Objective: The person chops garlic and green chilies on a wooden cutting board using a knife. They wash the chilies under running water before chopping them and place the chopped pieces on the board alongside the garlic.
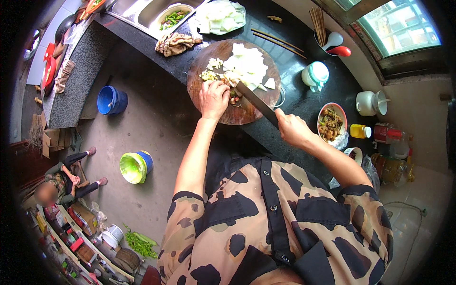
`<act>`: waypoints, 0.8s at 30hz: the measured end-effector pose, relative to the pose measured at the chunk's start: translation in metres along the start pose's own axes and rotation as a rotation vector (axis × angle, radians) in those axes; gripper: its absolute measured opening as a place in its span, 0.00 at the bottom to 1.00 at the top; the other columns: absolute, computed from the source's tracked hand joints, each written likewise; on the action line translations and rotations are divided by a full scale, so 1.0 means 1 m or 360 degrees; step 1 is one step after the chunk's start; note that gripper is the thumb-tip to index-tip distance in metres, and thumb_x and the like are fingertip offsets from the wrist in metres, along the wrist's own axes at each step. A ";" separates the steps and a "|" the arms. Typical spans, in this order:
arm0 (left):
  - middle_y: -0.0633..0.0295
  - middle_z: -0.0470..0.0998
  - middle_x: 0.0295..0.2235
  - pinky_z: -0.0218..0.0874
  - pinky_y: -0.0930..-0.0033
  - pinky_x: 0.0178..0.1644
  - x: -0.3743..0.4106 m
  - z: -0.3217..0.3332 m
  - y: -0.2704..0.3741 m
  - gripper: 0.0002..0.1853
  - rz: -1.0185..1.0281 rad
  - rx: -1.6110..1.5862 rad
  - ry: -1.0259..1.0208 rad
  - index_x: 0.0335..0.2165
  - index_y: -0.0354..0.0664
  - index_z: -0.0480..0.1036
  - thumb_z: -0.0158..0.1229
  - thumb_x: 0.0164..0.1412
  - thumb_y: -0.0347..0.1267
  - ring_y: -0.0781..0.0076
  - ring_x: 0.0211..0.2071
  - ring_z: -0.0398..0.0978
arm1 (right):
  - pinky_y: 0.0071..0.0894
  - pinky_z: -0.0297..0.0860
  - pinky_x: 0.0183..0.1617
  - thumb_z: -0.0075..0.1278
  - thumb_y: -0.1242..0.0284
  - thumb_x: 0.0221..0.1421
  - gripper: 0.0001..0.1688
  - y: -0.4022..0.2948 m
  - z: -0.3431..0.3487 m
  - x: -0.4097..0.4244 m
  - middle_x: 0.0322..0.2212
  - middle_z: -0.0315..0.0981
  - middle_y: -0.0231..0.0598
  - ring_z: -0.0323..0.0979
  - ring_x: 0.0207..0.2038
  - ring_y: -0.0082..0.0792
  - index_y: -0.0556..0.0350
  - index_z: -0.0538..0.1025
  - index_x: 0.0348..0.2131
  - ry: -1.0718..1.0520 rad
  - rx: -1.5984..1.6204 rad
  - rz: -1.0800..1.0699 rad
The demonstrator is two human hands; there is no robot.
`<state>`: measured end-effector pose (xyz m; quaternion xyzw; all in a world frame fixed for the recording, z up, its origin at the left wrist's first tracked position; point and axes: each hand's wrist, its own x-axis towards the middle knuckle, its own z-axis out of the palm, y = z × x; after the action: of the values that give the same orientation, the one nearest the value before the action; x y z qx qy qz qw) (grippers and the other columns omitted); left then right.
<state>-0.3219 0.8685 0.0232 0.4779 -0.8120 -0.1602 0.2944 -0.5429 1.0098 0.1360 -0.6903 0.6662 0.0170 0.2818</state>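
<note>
On the black countertop lies a round wooden chopping board [245,117]. My right hand [294,127] grips a kitchen knife [258,103] by its handle, and the blade slants across the board with its tip near the white slices. My left hand [214,99] rests on the board's left part, fingers curled down beside small chopped pieces; whether something is under the fingertips is hidden. A heap of thin white vegetable slices [245,66] covers the upper right of the board. Pale minced bits [208,75] lie above my left hand, and darker reddish bits [234,98] sit between hand and blade.
Beyond the board are a plate of white slices [221,17], a crumpled cloth [174,44] and chopsticks [279,41]. A lidded jar [315,75] and a bowl of cooked food [331,121] stand right. Buckets [133,167] are on the floor; a person [64,180] sits at left.
</note>
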 end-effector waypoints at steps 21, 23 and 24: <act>0.65 0.78 0.37 0.61 0.61 0.47 -0.006 -0.018 -0.005 0.14 -0.0020 -0.0036 -0.0047 0.33 0.47 0.76 0.49 0.48 0.22 0.59 0.43 0.68 | 0.54 0.70 0.28 0.43 0.79 0.48 0.13 -0.004 0.004 0.001 0.22 0.73 0.56 0.73 0.26 0.59 0.58 0.59 0.36 -0.0016 -0.0016 -0.0098; 0.64 0.77 0.37 0.61 0.62 0.48 -0.009 -0.024 -0.008 0.16 -0.0045 -0.0052 0.0060 0.35 0.46 0.76 0.49 0.48 0.20 0.59 0.43 0.68 | 0.54 0.70 0.28 0.43 0.79 0.48 0.13 -0.003 0.000 0.005 0.21 0.73 0.56 0.73 0.26 0.59 0.59 0.59 0.36 0.0042 -0.0014 -0.0139; 0.63 0.77 0.38 0.61 0.63 0.48 -0.009 -0.028 -0.007 0.16 -0.0076 -0.0065 0.0099 0.35 0.45 0.76 0.50 0.48 0.19 0.58 0.42 0.68 | 0.54 0.70 0.28 0.43 0.79 0.48 0.13 -0.002 -0.002 0.008 0.21 0.72 0.56 0.73 0.26 0.59 0.59 0.59 0.36 0.0072 -0.0015 -0.0154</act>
<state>-0.2962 0.8738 0.0381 0.4956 -0.7874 -0.1689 0.3253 -0.5410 1.0021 0.1349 -0.7233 0.6381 -0.0091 0.2638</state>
